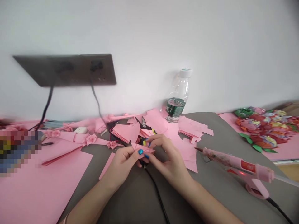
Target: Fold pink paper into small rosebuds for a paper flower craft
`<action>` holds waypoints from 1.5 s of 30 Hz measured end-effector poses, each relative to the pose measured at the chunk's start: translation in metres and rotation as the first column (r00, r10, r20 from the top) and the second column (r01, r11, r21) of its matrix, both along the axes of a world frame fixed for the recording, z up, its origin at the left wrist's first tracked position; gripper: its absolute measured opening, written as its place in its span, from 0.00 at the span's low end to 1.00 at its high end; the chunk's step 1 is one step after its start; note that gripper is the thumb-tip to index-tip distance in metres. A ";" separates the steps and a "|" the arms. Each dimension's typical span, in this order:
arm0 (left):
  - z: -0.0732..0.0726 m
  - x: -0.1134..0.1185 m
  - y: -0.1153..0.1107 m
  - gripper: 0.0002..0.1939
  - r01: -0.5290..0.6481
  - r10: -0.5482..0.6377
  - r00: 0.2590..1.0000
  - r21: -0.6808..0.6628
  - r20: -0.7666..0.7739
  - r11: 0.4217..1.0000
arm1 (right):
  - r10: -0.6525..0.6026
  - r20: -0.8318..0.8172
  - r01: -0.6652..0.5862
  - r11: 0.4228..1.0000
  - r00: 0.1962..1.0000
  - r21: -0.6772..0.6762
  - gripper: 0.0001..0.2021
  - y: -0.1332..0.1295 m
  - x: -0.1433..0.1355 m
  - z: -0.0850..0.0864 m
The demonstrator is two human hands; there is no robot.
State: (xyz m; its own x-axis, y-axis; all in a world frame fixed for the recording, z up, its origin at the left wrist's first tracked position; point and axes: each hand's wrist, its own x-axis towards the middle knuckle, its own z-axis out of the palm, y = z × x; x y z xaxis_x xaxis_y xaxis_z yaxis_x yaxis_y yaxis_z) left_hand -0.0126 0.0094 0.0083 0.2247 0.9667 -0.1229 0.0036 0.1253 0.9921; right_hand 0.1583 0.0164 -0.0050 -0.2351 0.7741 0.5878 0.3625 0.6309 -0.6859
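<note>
A small piece of folded pink paper (145, 150) with pointed corners is held between my two hands over the grey table. The thumb and fingers of my left hand (127, 158) pinch its left side. From the right, my right hand (167, 152) pinches the paper, its thumb near the lower edge. Just behind the fingers lie pliers (145, 126) with black and yellow parts, partly covered. A black cable (155, 183) runs from below my hands toward the front edge. Beyond the left hand sits a stack of cut pink paper (126, 132).
A pink hot glue gun (238, 163) with a red light lies at right. Behind stands a clear bottle (177, 99) against the wall. Folded paper flowers (263, 127) fill the right back. Pink paper roses (91, 139) and a large pink sheet (39, 189) lie left, below a wall socket (79, 70).
</note>
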 end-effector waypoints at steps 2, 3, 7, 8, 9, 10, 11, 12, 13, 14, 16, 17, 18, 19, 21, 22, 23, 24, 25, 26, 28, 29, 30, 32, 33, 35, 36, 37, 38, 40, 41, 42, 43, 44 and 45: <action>0.000 0.000 0.000 0.14 -0.013 0.013 1.000 0.007 -0.016 1.000 | 0.005 -0.023 -0.006 1.000 1.000 -0.020 0.06 0.001 -0.001 0.000; 0.000 -0.001 0.000 0.15 -0.023 0.023 0.999 0.009 -0.031 1.000 | 0.007 -0.025 -0.007 1.000 1.000 -0.022 0.06 0.001 -0.001 0.000; -0.001 -0.001 0.001 0.13 -0.026 0.027 0.999 0.015 -0.048 1.000 | 0.013 -0.017 -0.013 0.999 1.000 -0.037 0.07 -0.001 -0.002 0.001; 0.000 -0.001 0.001 0.12 -0.016 0.017 0.999 0.015 -0.033 1.000 | 0.018 -0.016 -0.018 0.999 1.000 -0.041 0.08 -0.001 -0.002 0.002; 0.000 -0.001 0.001 0.11 -0.009 0.009 1.000 0.011 -0.015 1.000 | 0.025 -0.014 -0.025 0.999 1.000 -0.041 0.09 -0.002 -0.002 0.002; 0.000 -0.001 0.000 0.11 -0.006 0.006 1.000 0.004 0.005 1.000 | 0.032 -0.011 -0.032 0.999 0.999 -0.036 0.10 -0.002 -0.001 0.001; 0.000 0.000 0.000 0.11 -0.004 0.004 1.000 -0.009 0.028 1.000 | 0.038 -0.006 -0.038 0.999 0.999 -0.029 0.10 -0.001 -0.001 0.001; 0.000 0.000 -0.001 0.11 -0.003 0.004 0.998 -0.024 0.056 1.000 | 0.040 0.002 -0.040 0.999 0.999 -0.018 0.11 -0.001 0.000 0.001; 0.000 0.000 -0.001 0.11 -0.001 0.004 0.996 -0.041 0.084 0.999 | 0.039 0.013 -0.038 0.999 0.999 -0.009 0.12 0.000 0.001 0.001; 0.000 0.000 -0.001 0.12 -0.001 0.007 0.994 -0.057 0.110 0.998 | 0.036 0.024 -0.036 0.999 0.999 0.001 0.12 0.000 0.001 0.001; -0.001 0.000 -0.002 0.12 0.002 0.010 0.989 -0.082 0.144 0.997 | 0.040 0.060 -0.042 0.999 0.997 0.019 0.12 0.002 0.003 0.002; -0.001 0.000 -0.002 0.12 0.001 0.013 0.989 -0.091 0.151 0.996 | 0.046 0.083 -0.048 0.998 0.995 0.031 0.12 0.003 0.004 0.002; -0.002 0.000 -0.001 0.12 -0.001 0.016 0.988 -0.098 0.153 0.995 | 0.049 0.109 -0.055 0.997 0.993 0.049 0.12 0.003 0.005 0.003; -0.002 0.000 -0.001 0.12 -0.001 0.017 0.988 -0.101 0.155 0.995 | 0.051 0.138 -0.061 0.996 0.989 0.071 0.12 0.004 0.006 0.003; -0.002 0.000 -0.001 0.12 -0.003 0.019 0.987 -0.101 0.159 0.995 | 0.041 0.196 -0.065 0.991 0.980 0.114 0.12 0.005 0.006 0.004; -0.002 0.000 -0.001 0.11 -0.004 0.020 0.987 -0.099 0.159 0.995 | 0.037 0.218 -0.066 0.989 0.975 0.129 0.12 0.005 0.006 0.004; -0.003 0.000 -0.001 0.11 -0.006 0.022 0.987 -0.098 0.159 0.995 | 0.034 0.233 -0.068 0.988 0.972 0.139 0.12 0.005 0.006 0.004; -0.003 0.000 -0.001 0.12 -0.007 0.022 0.987 -0.098 0.157 0.995 | 0.034 0.241 -0.070 0.987 0.970 0.141 0.12 0.005 0.006 0.004; -0.004 0.000 -0.001 0.12 -0.012 0.026 0.988 -0.099 0.150 0.995 | 0.034 0.243 -0.070 0.987 0.969 0.141 0.12 0.005 0.006 0.004; -0.005 0.000 -0.001 0.12 -0.018 0.031 0.990 -0.098 0.138 0.995 | 0.034 0.242 -0.070 0.988 0.970 0.141 0.11 0.005 0.006 0.003; -0.007 -0.001 -0.001 0.12 -0.026 0.035 0.995 -0.089 0.094 0.996 | 0.038 0.234 -0.070 0.989 0.972 0.131 0.11 0.004 0.006 0.003; -0.007 -0.002 0.000 0.12 -0.029 0.034 0.997 -0.080 0.069 0.996 | 0.046 0.216 -0.072 0.991 0.975 0.113 0.11 0.004 0.005 0.002; -0.008 -0.002 0.000 0.12 -0.030 0.033 0.999 -0.065 0.043 0.997 | 0.062 0.181 -0.077 0.994 0.981 0.079 0.11 0.004 0.004 0.002; -0.007 -0.003 0.000 0.13 -0.023 0.023 1.000 -0.028 0.005 0.999 | 0.088 0.043 -0.087 0.996 0.995 -0.026 0.09 0.003 0.002 0.001; -0.006 -0.003 0.000 0.13 -0.019 0.019 1.000 -0.008 -0.006 1.000 | 0.085 -0.045 -0.089 0.992 0.995 -0.091 0.07 0.002 0.001 0.001; -0.003 -0.003 -0.001 0.12 0.006 -0.006 1.000 0.017 -0.009 1.000 | 0.066 -0.197 -0.112 0.967 0.978 -0.228 0.06 0.000 -0.001 0.001; -0.002 -0.003 -0.001 0.10 0.023 -0.023 1.000 0.023 -0.003 0.999 | 0.059 -0.246 -0.132 0.947 0.968 -0.293 0.05 0.000 -0.002 0.001; -0.001 -0.003 -0.001 0.10 0.037 -0.037 0.999 0.027 0.006 0.999 | 0.057 -0.276 -0.154 0.925 0.960 -0.346 0.04 -0.001 -0.002 0.001; 0.000 -0.003 -0.002 0.10 0.048 -0.049 0.999 0.032 0.015 0.998 | 0.060 -0.290 -0.174 0.906 0.955 -0.386 0.03 -0.002 -0.002 0.001; 0.000 -0.002 -0.002 0.11 0.057 -0.058 0.998 0.042 0.024 0.998 | 0.063 -0.297 -0.189 0.889 0.953 -0.416 0.03 -0.003 -0.002 0.002; 0.000 -0.002 -0.002 0.11 0.054 -0.055 0.998 0.046 0.025 0.998 | 0.059 -0.293 -0.182 0.893 0.954 -0.411 0.03 -0.003 -0.002 0.002; 0.000 -0.001 -0.002 0.11 0.047 -0.048 0.999 0.047 0.022 0.998 | 0.055 -0.290 -0.172 0.901 0.955 -0.398 0.03 -0.003 -0.002 0.002; 0.000 -0.001 -0.002 0.11 0.041 -0.042 0.999 0.044 0.016 0.998 | 0.052 -0.289 -0.164 0.911 0.956 -0.379 0.03 -0.003 -0.001 0.002; -0.001 -0.001 -0.001 0.11 0.035 -0.036 0.999 0.037 0.007 0.999 | 0.050 -0.287 -0.155 0.921 0.957 -0.357 0.04 -0.002 -0.001 0.002; -0.001 -0.001 -0.001 0.12 0.032 -0.031 1.000 0.029 -0.003 0.999 | 0.050 -0.284 -0.146 0.933 0.958 -0.330 0.04 -0.002 -0.001 0.001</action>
